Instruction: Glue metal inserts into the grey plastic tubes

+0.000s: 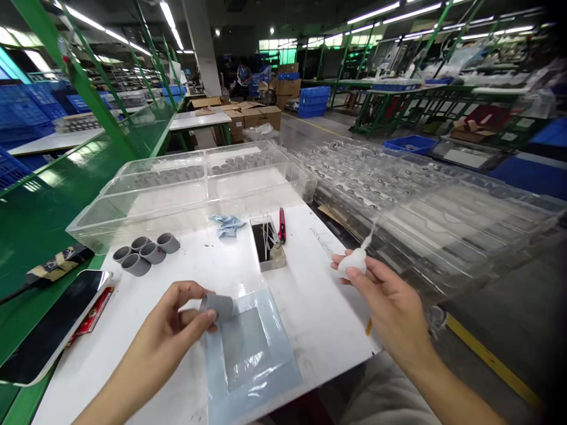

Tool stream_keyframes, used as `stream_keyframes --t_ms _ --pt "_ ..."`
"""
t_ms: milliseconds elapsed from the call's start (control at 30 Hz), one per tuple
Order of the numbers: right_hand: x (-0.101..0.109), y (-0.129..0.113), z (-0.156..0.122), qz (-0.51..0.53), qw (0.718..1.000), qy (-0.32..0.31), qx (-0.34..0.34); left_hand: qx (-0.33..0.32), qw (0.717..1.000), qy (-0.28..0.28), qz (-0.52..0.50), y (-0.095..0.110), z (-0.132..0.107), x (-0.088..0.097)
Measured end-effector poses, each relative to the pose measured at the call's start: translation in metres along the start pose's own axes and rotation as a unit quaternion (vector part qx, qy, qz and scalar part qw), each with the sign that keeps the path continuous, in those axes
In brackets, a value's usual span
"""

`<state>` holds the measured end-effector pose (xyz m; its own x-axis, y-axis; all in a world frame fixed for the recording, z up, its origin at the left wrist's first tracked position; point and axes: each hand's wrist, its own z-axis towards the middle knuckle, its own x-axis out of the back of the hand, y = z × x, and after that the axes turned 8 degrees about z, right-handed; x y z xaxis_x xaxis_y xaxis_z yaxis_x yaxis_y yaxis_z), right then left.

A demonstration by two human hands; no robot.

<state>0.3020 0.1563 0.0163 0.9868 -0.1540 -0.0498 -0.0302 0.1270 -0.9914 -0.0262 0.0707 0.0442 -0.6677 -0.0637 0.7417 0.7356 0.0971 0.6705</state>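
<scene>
My left hand (188, 313) pinches a short grey plastic tube (220, 307) between thumb and fingers, above a light blue sheet (283, 360) with a grey rectangle in its middle. Off to the right, over the table's edge, my right hand (381, 283) is closed on a soft white wad (354, 262) that has a thin twisted tail pointing up. Several more grey tubes (153, 252) stand in a cluster at the left of the white table (310, 295). What the wad is made of I cannot tell.
Beyond my hands sit a small tray (266, 243) with thin sticks, a red utility knife (282, 225) and a crumpled blue cloth (227, 225). A phone (57, 321) lies at the left edge. Clear plastic bins (177, 203) line the back, with stacked clear trays (443, 218) to the right.
</scene>
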Motion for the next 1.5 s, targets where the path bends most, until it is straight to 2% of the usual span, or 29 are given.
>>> stream_keyframes --t_ms 33,133,233,300,433,600,900,1067,1500 --pt "-0.003 0.001 -0.007 0.015 1.0 -0.006 -0.005 0.047 0.994 -0.006 -0.102 0.001 -0.014 -0.006" --pt "-0.011 0.001 -0.032 0.023 0.998 -0.06 -0.006 0.165 0.96 -0.056 -0.221 -0.004 -0.042 -0.02" --pt "-0.022 -0.001 -0.055 0.011 0.993 -0.118 0.029 0.204 0.935 -0.093 -0.273 -0.014 -0.052 -0.028" --pt "-0.029 -0.001 -0.065 0.031 0.992 -0.121 0.026 0.217 0.924 -0.11 -0.295 -0.015 -0.054 -0.033" --pt "-0.041 0.006 -0.076 0.102 0.99 -0.095 0.015 0.211 0.935 -0.15 -0.242 -0.009 -0.057 -0.037" --pt "-0.048 0.013 -0.086 0.116 0.981 -0.124 0.097 0.202 0.952 -0.14 -0.183 -0.002 -0.064 -0.037" --pt "-0.067 0.013 -0.094 0.086 0.967 -0.141 0.191 0.222 0.946 -0.145 -0.186 0.001 -0.062 -0.037" --pt "-0.071 0.014 -0.094 0.071 0.972 -0.137 0.178 0.218 0.947 -0.152 -0.183 0.003 -0.06 -0.035" --pt "-0.073 0.015 -0.091 0.065 0.969 -0.139 0.192 0.227 0.945 -0.152 -0.181 0.005 -0.059 -0.035"
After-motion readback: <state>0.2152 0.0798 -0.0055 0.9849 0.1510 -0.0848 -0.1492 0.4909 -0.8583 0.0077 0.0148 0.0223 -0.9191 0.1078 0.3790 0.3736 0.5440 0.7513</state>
